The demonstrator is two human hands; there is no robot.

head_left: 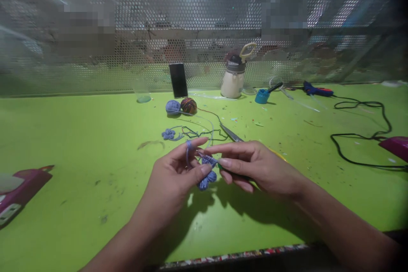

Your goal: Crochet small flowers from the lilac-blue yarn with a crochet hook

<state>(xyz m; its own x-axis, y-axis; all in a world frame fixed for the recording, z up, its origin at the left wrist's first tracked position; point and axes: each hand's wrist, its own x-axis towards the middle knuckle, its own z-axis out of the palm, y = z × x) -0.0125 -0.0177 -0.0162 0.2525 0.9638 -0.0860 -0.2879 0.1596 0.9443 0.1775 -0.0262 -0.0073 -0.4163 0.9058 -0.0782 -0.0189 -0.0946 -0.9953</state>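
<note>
My left hand [175, 176] pinches a blue-purple crochet piece [207, 176] with petal-like lobes between thumb and fingers. A strand of the same yarn [189, 148] loops around its raised index finger. My right hand [258, 163] is closed around a crochet hook, its green grip [219, 165] only partly showing, and the hook's tip meets the top of the piece. Beyond the hands lie a small blue crochet flower [168, 134] with a loose tail, a blue yarn ball [173, 107] and a dark multicoloured yarn ball [188, 105]. Scissors [232, 133] rest just behind my right hand.
A phone [178, 80], a clear cup [143, 97], a cream bottle [233, 80] and a blue round container [262, 96] stand along the perforated screen [204, 42]. Right of them lies a blue glue gun [318, 89] with a black cord [350, 163]. Magenta objects [27, 189] flank the green table [79, 144].
</note>
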